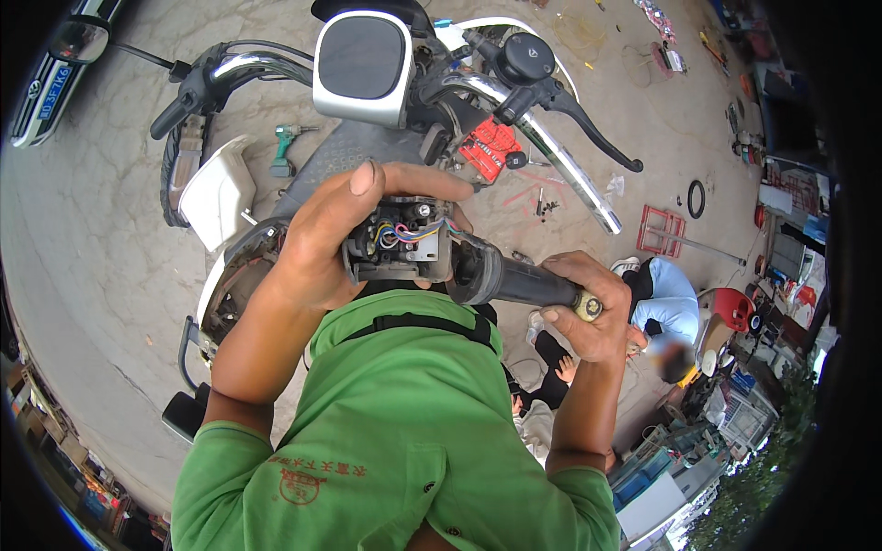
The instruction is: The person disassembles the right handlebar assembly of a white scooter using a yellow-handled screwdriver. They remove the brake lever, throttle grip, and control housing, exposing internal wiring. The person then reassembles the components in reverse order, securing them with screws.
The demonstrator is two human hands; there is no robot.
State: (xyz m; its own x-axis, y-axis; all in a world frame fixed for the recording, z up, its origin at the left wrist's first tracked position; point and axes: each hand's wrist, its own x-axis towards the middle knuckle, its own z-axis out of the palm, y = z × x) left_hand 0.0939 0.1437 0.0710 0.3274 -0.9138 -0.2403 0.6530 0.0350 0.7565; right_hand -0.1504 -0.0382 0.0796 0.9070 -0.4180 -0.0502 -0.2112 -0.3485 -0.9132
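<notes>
My left hand (322, 230) is wrapped round an opened black handlebar switch housing (404, 241), with coloured wires showing inside it. In my right hand (593, 308) is a black throttle grip (528, 283) with a yellowish end. A thin black cable runs from the housing toward the grip's collar, so the two sit side by side in front of my green shirt. Beyond them stands a scooter with a white-framed display (363, 69). Its right handlebar (570, 170) is bare chrome tube at the end, with a black brake lever (597, 133) beside it.
A green cordless driver (287, 151) and a red tool case (491, 147) lie near the scooter. White body panels (219, 193) are at left. Farther right are a person in light blue (671, 298), a red metal frame (660, 231) and a tyre (696, 198). A car (46, 96) stands far left.
</notes>
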